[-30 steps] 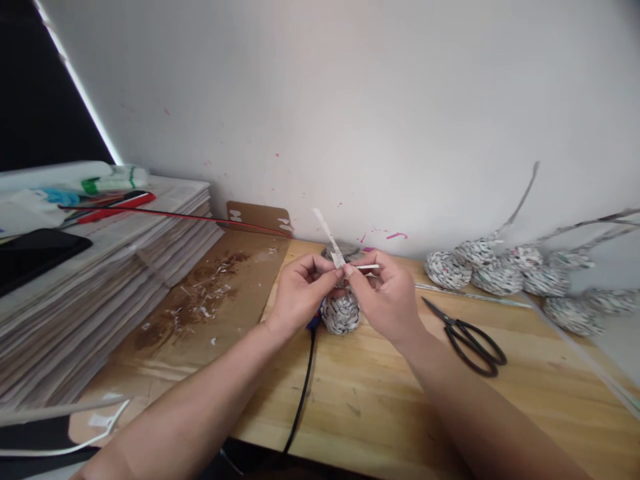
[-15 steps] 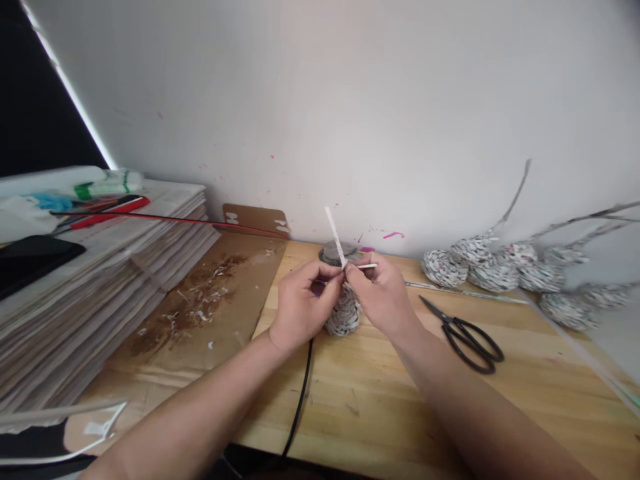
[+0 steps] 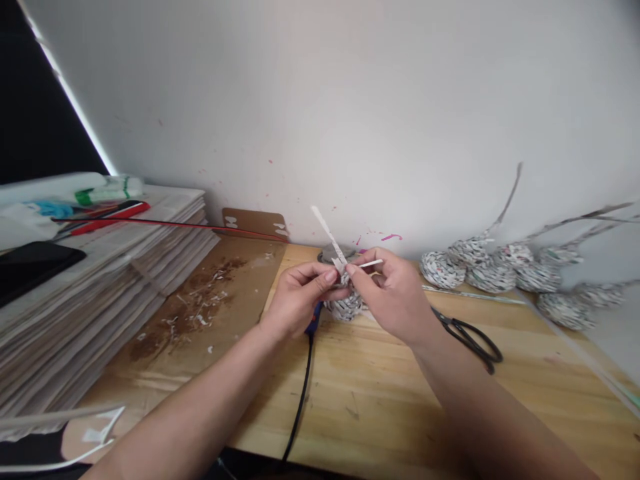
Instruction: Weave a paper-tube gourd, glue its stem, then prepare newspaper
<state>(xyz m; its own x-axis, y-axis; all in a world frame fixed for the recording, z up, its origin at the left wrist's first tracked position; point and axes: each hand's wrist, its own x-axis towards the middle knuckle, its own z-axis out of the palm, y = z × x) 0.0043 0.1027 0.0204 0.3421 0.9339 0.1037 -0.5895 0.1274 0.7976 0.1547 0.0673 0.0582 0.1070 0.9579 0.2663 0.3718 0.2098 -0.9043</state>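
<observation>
Woven paper piece (image 3: 345, 308), one: placed on or just above the table (image 3: 380, 393), which cannot be told, its top covered by both hands; taken as landmark for the rest. Paper strip (image 3: 327, 230), one: slanted up and leftward above the woven piece, its lower end pinched between thumb and fingers of the right hand (image 3: 393, 293), which are closed on it; a short white stub (image 3: 373, 263) is seen projecting rightward from the same grip. The hold is judged to be set close to the woven piece so that the strip is kept from slipping or unfolding. Left hand (image 3: 295, 297): fingers half curled at the woven piece's left side, thumb apart from the strip; whether anything is gripped cannot be told, though steadying seems likely. Scissors (image 3: 473, 340): laid right of the woven piece, presumably for easy reach. Finished-looking woven pieces (image 3: 493, 273): grouped farther right, apparently stored out of the way. Blue handle (image 3: 313, 321) with black cable (image 3: 303, 393): just left of the woven piece. Compared with half a second ago, the strip is tipped leftward rather than nearly upright, the left thumb is drawn back, and the scissors' blade tips are newly hidden by the right wrist.
</observation>
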